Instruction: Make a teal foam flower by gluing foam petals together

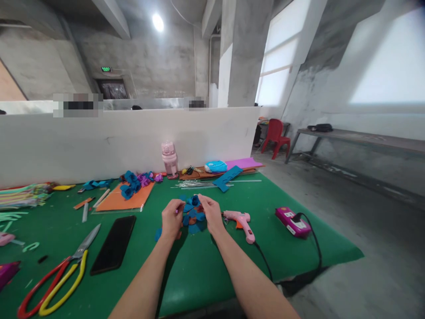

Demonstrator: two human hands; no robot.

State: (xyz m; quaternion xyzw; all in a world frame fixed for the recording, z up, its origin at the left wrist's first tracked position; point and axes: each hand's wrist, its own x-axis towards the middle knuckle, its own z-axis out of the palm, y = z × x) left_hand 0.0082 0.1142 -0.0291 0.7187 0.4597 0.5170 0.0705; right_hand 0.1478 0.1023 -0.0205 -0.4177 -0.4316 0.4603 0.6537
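Observation:
My right hand (211,213) pinches a small rolled blue flower (195,200) between thumb and fingertips, above the middle of the table. Close by on the left, my left hand (171,219) has its fingertips pressed together. A speck of purple shows at those fingers, too small to name. Beneath and between both hands lie loose blue petals (196,227) with some brown-orange pieces among them. Just right of my right hand, a pink glue gun (241,222) rests on its side, its dark cord running off the front edge.
Red-and-yellow-handled scissors (63,274) and a black phone (113,244) lie at left. Finished blue flowers (131,184) sit on an orange sheet (121,199). A pink bottle (170,160) stands by the white partition (133,141). At right is a purple box (292,221) with a cord.

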